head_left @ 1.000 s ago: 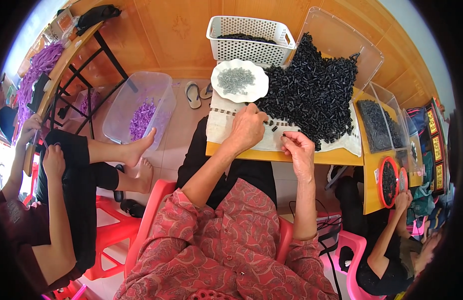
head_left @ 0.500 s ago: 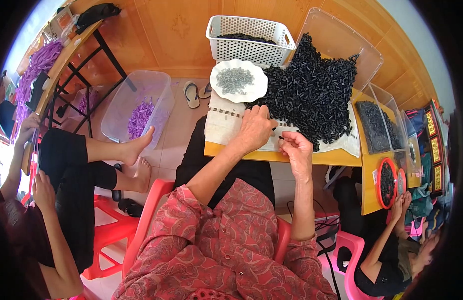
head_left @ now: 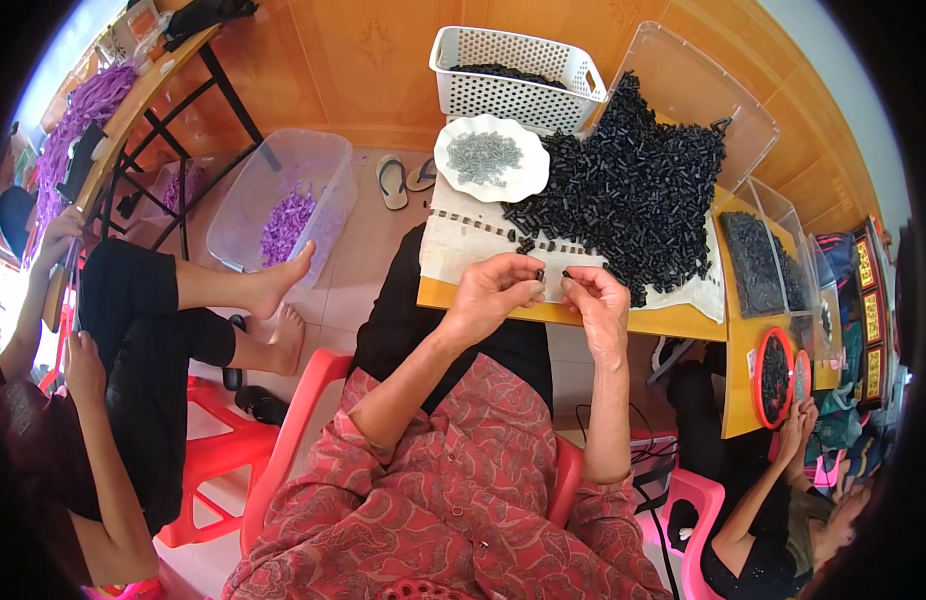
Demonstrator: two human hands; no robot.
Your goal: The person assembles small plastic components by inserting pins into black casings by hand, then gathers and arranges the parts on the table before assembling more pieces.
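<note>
My left hand [head_left: 496, 296] pinches a small black cylindrical piece [head_left: 540, 274] between thumb and fingertips, above the table's front edge. Facing it, a few centimetres to the right, my right hand [head_left: 597, 302] pinches another small dark piece [head_left: 567, 273], mostly covered by the fingertips. Beyond both hands a big heap of short black tube-like pieces [head_left: 633, 180] spreads over a white cloth [head_left: 453, 245]. A few loose black pieces [head_left: 524, 243] lie on the cloth at the heap's left edge. Left of the heap, a white scalloped plate [head_left: 463, 190] bears many small clear-grey pieces [head_left: 486, 158].
Behind the plate stands a white perforated basket [head_left: 513, 98]. A clear bin [head_left: 728, 80] lies tipped behind the heap; divided clear boxes [head_left: 758, 260] stand at right. Co-workers sit on both sides, one's bare foot [head_left: 293, 275] near a bin of purple pieces [head_left: 328, 210].
My left hand has drawn back from the heap toward me and now holds a black piece up opposite my right hand. The whole view has shifted slightly.
</note>
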